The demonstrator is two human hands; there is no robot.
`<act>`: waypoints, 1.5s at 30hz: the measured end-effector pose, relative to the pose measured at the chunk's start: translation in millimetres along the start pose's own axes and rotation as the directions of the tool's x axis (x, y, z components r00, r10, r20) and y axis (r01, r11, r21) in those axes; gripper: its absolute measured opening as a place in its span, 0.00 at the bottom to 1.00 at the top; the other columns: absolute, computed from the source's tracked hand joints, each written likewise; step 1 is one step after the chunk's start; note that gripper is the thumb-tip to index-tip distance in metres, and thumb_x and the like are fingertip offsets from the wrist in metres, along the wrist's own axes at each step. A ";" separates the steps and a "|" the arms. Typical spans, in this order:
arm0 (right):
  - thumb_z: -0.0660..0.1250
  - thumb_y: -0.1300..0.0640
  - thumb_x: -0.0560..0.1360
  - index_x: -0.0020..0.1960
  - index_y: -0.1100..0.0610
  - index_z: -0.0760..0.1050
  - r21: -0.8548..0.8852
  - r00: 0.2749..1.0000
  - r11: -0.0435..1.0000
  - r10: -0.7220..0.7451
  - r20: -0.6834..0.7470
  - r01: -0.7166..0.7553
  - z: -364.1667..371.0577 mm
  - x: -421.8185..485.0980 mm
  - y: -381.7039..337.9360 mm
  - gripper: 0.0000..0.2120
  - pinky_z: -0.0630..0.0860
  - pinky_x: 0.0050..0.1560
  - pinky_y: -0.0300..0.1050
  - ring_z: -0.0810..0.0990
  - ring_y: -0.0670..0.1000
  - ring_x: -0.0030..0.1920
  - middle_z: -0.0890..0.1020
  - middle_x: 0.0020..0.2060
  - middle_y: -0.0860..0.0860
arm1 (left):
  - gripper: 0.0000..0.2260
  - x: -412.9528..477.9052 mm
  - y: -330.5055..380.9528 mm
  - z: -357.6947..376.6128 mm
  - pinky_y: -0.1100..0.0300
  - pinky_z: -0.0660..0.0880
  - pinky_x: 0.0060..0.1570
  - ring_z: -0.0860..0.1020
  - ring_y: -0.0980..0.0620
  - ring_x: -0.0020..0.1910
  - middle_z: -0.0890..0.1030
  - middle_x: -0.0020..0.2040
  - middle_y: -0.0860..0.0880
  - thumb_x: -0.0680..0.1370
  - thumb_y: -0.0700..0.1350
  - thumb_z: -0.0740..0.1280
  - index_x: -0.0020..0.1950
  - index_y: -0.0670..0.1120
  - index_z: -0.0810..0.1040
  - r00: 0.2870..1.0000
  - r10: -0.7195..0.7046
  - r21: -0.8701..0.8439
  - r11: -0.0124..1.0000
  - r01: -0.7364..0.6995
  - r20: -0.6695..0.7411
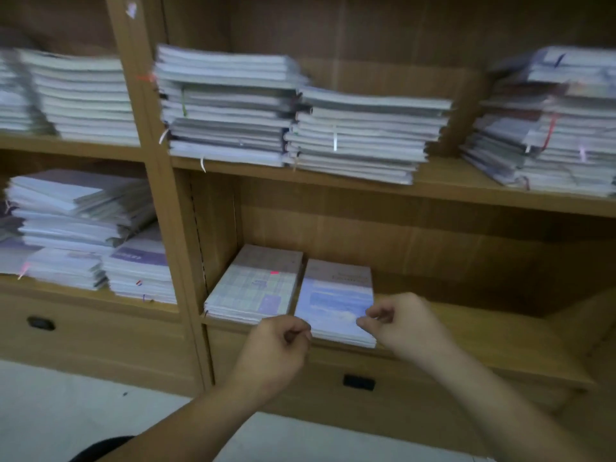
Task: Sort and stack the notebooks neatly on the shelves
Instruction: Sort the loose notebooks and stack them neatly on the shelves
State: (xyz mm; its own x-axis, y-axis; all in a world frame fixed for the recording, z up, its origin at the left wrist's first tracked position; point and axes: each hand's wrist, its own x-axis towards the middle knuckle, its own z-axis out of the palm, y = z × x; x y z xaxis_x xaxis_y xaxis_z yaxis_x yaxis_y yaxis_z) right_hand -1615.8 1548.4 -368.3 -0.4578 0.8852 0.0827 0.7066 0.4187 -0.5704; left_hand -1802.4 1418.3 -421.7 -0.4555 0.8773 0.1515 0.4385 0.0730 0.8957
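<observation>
On the lower middle shelf (466,331) two low notebook stacks lie side by side: one with a pale checked cover (256,285) on the left and one with a blue cover (336,295) on the right. My left hand (283,341) hovers at the shelf's front edge, just before the gap between the stacks, with its fingers curled and nothing in them. My right hand (396,325) is over the blue stack's front right corner, fingers curled. I see nothing held in it, and blur hides whether it touches the cover.
Tall notebook piles (360,135) fill the upper shelf, with another pile (550,121) at the far right. The left bay holds more piles (80,215). Drawer fronts with dark handles (358,382) run below the shelves. To the right of the blue stack the shelf board shows bare wood.
</observation>
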 end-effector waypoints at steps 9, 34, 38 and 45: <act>0.70 0.45 0.77 0.39 0.53 0.84 0.045 0.912 0.940 -0.316 -0.261 0.339 -170.4 -8.4 -105.7 0.14 0.81 0.39 0.49 0.82 0.45 0.30 0.84 0.30 0.50 | 0.06 30.3 179.8 -71.8 0.61 0.80 0.38 0.83 0.57 0.43 0.85 0.43 0.55 0.80 0.45 0.70 0.52 0.57 0.83 0.931 0.331 -0.007 0.942 -0.336 -0.155; 0.74 0.46 0.74 0.34 0.58 0.75 0.403 0.934 0.903 0.007 -0.358 0.147 -227.0 96.8 -127.6 0.19 0.76 0.31 0.47 0.79 0.54 0.32 0.77 0.29 0.53 | 0.10 107.8 283.8 -106.7 0.57 0.76 0.44 0.79 0.47 0.41 0.83 0.44 0.43 0.83 0.47 0.64 0.53 0.42 0.82 0.951 0.095 -0.094 0.987 -0.127 -0.294; 0.73 0.46 0.73 0.32 0.59 0.76 0.314 0.908 0.933 -0.031 -0.417 0.176 -237.4 79.2 -125.8 0.19 0.71 0.33 0.47 0.76 0.53 0.31 0.74 0.25 0.50 | 0.10 96.2 296.9 -112.1 0.58 0.79 0.39 0.83 0.48 0.38 0.83 0.43 0.43 0.82 0.45 0.67 0.51 0.38 0.82 0.947 -0.032 -0.398 0.911 -0.104 -0.320; 0.73 0.58 0.74 0.45 0.62 0.80 0.654 0.981 0.749 0.031 -0.194 0.105 -241.5 36.5 -102.6 0.07 0.66 0.28 0.44 0.73 0.52 0.30 0.75 0.31 0.55 | 0.11 80.5 284.3 -102.5 0.59 0.78 0.27 0.78 0.48 0.31 0.80 0.37 0.42 0.79 0.46 0.72 0.54 0.38 0.81 0.987 -0.154 -0.589 0.803 0.093 -0.055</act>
State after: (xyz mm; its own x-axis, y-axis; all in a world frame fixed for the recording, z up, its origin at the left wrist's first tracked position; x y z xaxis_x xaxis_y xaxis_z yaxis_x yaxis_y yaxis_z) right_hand -1574.7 1586.7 -109.4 -0.3222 0.9203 0.2218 0.1283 0.2746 -0.9530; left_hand -1793.8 1461.1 -112.0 -0.5594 0.8282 0.0341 -0.1467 -0.1394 0.9793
